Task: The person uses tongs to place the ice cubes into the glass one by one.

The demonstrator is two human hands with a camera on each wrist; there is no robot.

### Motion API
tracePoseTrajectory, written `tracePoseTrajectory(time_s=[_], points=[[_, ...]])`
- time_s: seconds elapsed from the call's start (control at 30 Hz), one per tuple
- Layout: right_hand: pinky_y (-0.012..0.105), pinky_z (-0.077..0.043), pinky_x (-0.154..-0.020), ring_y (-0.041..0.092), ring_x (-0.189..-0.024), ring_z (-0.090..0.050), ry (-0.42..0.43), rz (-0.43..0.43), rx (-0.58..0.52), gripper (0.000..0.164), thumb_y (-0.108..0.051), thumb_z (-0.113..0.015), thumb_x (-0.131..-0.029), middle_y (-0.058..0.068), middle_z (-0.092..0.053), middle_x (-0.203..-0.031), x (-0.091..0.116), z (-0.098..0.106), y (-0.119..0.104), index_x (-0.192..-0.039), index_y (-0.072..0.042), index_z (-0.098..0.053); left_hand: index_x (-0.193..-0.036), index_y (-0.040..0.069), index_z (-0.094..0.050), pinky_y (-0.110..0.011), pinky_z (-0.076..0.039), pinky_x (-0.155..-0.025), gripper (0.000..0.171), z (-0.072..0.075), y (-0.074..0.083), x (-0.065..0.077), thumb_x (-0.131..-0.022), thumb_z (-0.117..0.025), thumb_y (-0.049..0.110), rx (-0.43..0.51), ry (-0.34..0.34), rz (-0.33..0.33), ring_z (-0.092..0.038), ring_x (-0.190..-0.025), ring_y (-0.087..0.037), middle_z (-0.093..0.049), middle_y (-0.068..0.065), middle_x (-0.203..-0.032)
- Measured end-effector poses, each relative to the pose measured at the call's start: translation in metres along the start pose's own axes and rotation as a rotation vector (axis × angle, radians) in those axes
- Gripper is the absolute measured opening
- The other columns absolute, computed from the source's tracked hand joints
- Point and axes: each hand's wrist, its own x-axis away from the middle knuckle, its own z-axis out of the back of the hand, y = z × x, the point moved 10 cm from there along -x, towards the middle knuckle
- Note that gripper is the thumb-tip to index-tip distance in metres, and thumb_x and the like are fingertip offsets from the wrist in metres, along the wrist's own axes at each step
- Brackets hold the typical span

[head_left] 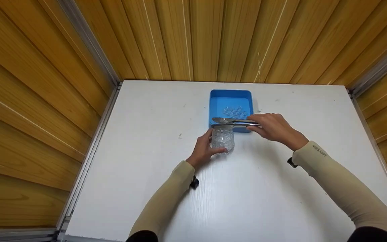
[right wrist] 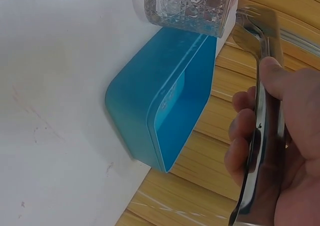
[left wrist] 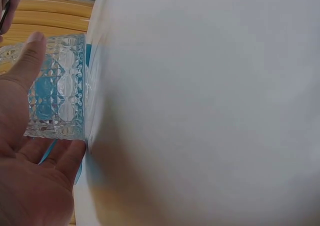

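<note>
My left hand [head_left: 203, 151] holds a clear, faceted glass cup [head_left: 223, 139] standing on the white table, thumb on the near side and fingers at the far side. In the left wrist view the cup [left wrist: 60, 88] shows its cut pattern. Metal tongs [right wrist: 261, 116] lie in the grip of my right hand [head_left: 274, 127], thumb on one arm and curled fingers on the other. Their tips reach leftward over the cup's mouth; whether anything is between them I cannot tell. Just behind the cup, a blue bin [head_left: 215, 101] contains several small clear pieces [head_left: 235, 111].
The white table [head_left: 153, 127] spreads around the cup and bin. Wood-patterned panels [head_left: 207, 40] rise behind it and at both sides, with metal rails [head_left: 94, 134] along the edges.
</note>
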Motion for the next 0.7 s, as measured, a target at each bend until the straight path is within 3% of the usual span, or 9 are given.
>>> tracePoseTrajectory(time_s=[0.4,0.7], points=[[0.056,-0.057,-0.085,0.036,-0.106,-0.069,0.045,-0.039,0.0,0.046,-0.035,-0.067,-0.101,0.017,-0.07,-0.125,-0.013,0.011,0.019,-0.137,-0.006,-0.063,-0.153,0.014,-0.044,-0.033,-0.048,-0.108,0.096,0.001,0.001,-0.001,-0.075,-0.094,0.036,-0.017,0.005,-0.028,-0.056,-0.132,-0.018,-0.06,-0.004,-0.143],[0.061,-0.054,-0.09,0.037,-0.107,-0.066,-0.006,-0.142,0.004,0.052,-0.038,-0.066,-0.101,0.018,-0.069,-0.125,-0.031,0.012,0.047,-0.141,-0.006,-0.059,-0.154,0.018,-0.042,-0.033,-0.045,-0.112,0.097,0.0,0.002,0.001,-0.074,-0.093,0.04,-0.018,0.005,0.001,-0.053,-0.135,-0.017,-0.057,-0.001,-0.148]])
